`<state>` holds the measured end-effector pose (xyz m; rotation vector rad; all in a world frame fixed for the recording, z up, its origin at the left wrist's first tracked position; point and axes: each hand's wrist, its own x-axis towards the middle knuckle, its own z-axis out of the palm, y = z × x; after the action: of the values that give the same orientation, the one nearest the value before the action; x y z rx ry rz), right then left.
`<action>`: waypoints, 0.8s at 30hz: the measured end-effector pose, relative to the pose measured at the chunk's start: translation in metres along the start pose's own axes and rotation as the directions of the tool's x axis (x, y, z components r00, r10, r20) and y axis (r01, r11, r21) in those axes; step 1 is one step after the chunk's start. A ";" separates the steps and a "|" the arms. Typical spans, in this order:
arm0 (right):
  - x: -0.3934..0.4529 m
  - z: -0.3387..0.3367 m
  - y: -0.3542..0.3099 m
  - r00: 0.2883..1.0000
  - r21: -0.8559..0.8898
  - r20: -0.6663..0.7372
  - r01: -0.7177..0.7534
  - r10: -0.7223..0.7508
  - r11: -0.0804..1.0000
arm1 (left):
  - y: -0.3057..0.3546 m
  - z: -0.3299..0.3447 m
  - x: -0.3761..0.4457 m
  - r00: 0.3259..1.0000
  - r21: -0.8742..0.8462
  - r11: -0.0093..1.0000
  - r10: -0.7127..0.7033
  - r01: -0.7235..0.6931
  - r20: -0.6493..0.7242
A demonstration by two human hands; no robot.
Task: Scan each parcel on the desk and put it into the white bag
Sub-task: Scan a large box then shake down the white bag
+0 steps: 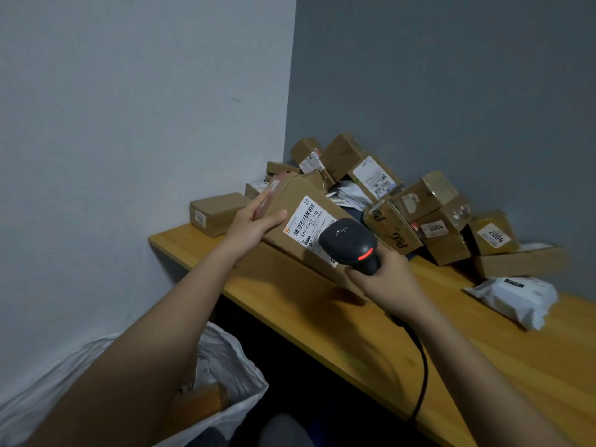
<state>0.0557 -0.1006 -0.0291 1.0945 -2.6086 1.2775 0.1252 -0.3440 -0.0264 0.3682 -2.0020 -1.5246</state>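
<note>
My left hand (250, 224) grips the far left end of a long brown cardboard parcel (290, 217), held tilted above the wooden desk (371, 333). A white shipping label (306, 221) with a barcode faces up on the parcel. My right hand (383, 279) holds a black handheld scanner (350, 243) by its handle, its head over the label's right end and a red light glowing on its back. The white bag (238, 366) stands open on the floor at the lower left, with a brown box (200, 404) inside it.
Several cardboard parcels (429, 208) are heaped in the desk's back corner against the grey wall. One small box (214, 214) sits alone at the desk's left end. A white plastic mailer (512, 298) lies at the right. The scanner's black cable (419, 375) hangs over the desk's front edge.
</note>
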 end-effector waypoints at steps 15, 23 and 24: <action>-0.015 -0.014 -0.019 0.992 -0.162 0.091 0.106 -0.092 0.981 | 0.005 -0.003 -0.006 0.999 0.013 1.000 0.010 -0.010 0.049; -0.016 -0.015 -0.022 0.992 -0.135 0.097 0.099 -0.086 0.986 | 0.006 -0.005 -0.007 0.998 0.027 1.000 0.004 -0.006 0.061; -0.016 -0.015 -0.022 0.991 -0.122 0.098 0.098 -0.087 0.988 | 0.006 -0.005 -0.008 0.998 0.030 1.000 0.005 -0.007 0.066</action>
<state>0.0777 -0.0898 -0.0093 1.2639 -2.6263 1.0512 0.1351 -0.3420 -0.0217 0.3281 -2.0773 -1.5225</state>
